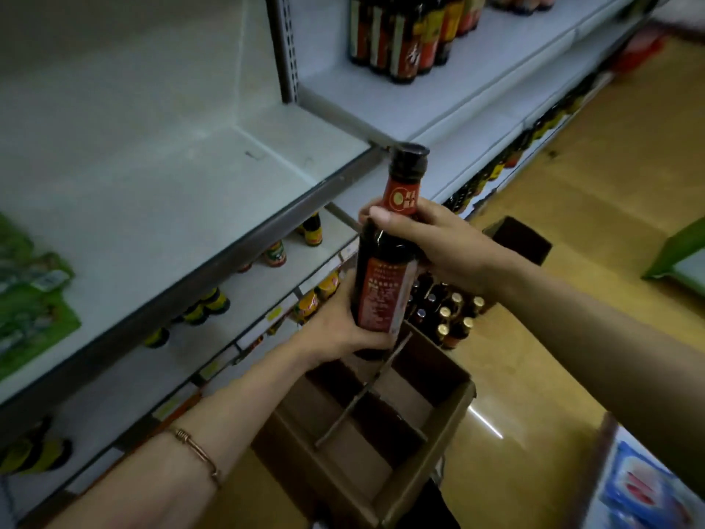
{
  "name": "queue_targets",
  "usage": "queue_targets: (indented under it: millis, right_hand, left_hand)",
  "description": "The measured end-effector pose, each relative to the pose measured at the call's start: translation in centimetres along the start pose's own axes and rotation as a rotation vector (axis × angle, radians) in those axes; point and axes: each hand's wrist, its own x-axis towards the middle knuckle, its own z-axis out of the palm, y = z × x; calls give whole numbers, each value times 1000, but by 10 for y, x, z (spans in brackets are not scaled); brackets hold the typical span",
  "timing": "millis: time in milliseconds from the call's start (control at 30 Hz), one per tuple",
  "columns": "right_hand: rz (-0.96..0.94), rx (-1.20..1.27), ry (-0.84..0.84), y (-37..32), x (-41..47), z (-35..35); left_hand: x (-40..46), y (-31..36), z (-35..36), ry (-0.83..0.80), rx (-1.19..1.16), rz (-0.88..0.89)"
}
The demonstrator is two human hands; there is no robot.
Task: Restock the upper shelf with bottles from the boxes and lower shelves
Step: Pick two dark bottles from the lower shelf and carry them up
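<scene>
A dark glass bottle (pixel 385 276) with a red-orange label and black cap stands upright in the air in front of the shelving, held by both hands. My left hand (pixel 335 330) grips its lower body from below and behind. My right hand (pixel 435 242) wraps the shoulder just under the neck label. The bare white upper shelf (pixel 171 192) lies to the left at about the bottle's height. Directly below the bottle sits an open cardboard box (pixel 431 444) with dividers, its visible cells holding nothing.
Several like bottles (pixel 404 36) stand on the shelf section at upper right. Gold-capped bottles (pixel 446 315) cluster on the floor beyond the box. Lower shelves carry small yellow-labelled bottles (pixel 206 307). Green packets (pixel 30 292) lie at the left of the upper shelf. Another box (pixel 522 238) stands further along.
</scene>
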Motion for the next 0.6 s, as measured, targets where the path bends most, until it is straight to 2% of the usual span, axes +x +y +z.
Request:
queue_targets:
  millis: [100, 200, 333, 400, 533, 600]
  right_hand:
    - [-96, 84, 216, -27, -27, -9]
    - [-148, -5, 392, -55, -60, -22]
    - [-203, -53, 623, -85, -110, -41]
    - [-212, -60, 731, -98, -135, -54]
    - [-208, -13, 956, -117, -187, -87]
    - [-182, -3, 1027, -121, -214, -103]
  left_hand:
    - [-5, 44, 5, -149, 26, 102]
    - [-7, 83, 20, -268, 23, 193]
    - [-5, 130, 54, -350, -28, 275]
    - [-8, 150, 79, -355, -52, 335]
    - [-21, 188, 139, -232, -119, 493]
    - [-24, 204, 169, -250, -131, 531]
